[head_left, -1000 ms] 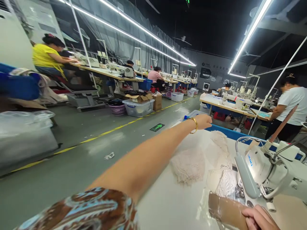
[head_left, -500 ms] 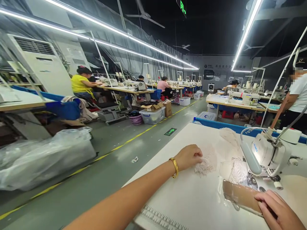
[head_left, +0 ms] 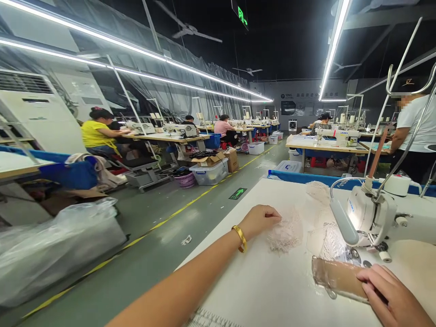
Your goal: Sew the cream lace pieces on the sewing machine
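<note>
My left hand (head_left: 260,221), with a gold bracelet at the wrist, has its fingers pinched together at the edge of a pale pink lace piece (head_left: 286,234) on the white table. At the lower right, my right hand (head_left: 384,286) rests its closed fingers on the right end of a brown, clear-wrapped flat block (head_left: 340,277). Beyond that block stands the sewing machine (head_left: 363,211), with patterned lace (head_left: 334,238) lying at its foot. More pale lace (head_left: 318,193) lies toward the table's far edge.
A ruler scale (head_left: 211,319) runs along the near table edge. A blue cloth trough (head_left: 299,176) borders the far side. A thread cone (head_left: 397,185) stands behind the machine. A person (head_left: 413,127) stands at the right; others sit at machines farther off.
The view has swung slightly right, shifting the scene left. My left hand has drawn back a little from over the lace, and more of the lace shows. My right hand stays on the block.
</note>
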### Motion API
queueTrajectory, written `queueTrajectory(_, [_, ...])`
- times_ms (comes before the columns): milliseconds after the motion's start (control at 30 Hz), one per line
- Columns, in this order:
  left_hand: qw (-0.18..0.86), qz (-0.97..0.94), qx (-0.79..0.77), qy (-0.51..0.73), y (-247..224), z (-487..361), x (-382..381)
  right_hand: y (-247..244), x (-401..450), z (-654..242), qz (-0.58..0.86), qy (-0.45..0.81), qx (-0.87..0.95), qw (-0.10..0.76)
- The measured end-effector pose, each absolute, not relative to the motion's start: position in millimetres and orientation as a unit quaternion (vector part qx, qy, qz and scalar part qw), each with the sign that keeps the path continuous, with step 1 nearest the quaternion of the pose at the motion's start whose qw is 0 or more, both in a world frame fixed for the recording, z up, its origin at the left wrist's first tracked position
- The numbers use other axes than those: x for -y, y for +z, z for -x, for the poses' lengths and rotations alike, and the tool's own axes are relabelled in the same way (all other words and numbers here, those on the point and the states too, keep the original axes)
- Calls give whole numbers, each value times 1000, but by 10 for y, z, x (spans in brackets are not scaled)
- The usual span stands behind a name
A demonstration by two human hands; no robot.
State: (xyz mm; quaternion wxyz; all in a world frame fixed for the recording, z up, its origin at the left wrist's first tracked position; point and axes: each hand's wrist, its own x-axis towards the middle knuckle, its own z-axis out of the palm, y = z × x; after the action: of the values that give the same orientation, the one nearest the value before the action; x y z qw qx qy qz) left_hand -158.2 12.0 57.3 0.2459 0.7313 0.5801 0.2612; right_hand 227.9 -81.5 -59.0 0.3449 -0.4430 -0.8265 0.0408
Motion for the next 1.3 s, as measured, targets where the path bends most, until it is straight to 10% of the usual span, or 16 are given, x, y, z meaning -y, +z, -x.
queueTrajectory(267, [371, -832, -386, 146, 1096, 774, 665, -174, 1030, -2146, 467, 267, 785, 308])
queueTrajectory(467, [452, -830, -305, 119, 633, 204, 584, 67, 1086, -2103, 377, 501, 704, 334])
queueTrajectory(1300, [469, -770, -397, 170, 413, 136, 430, 33, 1021, -2025, 483, 472, 620, 399])
